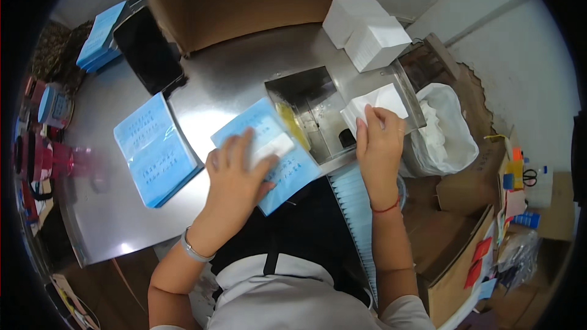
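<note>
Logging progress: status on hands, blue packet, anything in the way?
Left hand, blurred, at blue packet. White piece on packet. Right hand touching white sheets. Nothing seen blocking either hand.

Pale wall (526,55) at right, metal worktable (95,220), bright reflected light (126,248)

Pale-blue packet (286,188) with dark-blue lettering (295,172), plain white paper (382,96)
</note>
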{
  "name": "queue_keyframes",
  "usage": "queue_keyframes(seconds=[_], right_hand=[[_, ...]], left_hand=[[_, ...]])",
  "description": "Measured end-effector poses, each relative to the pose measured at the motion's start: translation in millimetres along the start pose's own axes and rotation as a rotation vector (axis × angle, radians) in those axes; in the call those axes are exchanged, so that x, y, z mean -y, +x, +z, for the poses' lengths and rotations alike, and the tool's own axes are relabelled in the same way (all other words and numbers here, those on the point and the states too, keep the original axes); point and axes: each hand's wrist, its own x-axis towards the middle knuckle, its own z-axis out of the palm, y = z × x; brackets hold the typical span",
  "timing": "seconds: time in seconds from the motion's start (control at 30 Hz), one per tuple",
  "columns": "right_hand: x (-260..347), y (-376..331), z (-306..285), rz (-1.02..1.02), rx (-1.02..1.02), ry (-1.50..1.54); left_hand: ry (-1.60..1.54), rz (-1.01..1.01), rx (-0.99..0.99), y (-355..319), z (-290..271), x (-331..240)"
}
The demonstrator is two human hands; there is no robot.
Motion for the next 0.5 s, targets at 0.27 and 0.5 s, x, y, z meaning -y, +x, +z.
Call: queue_keyframes(seconds=[0.27, 0.5], right_hand=[[-7.8, 10.6, -8.6, 0.117, 0.041, 0.116], [-21.0, 11.9, -14.5, 0.072, 0.079, 0.134]], left_hand=[[0.153, 0.197, -0.078, 34.1, 4.0, -16.0], [0.18, 0.047, 0.033, 49.9, -3.5, -12.9]])
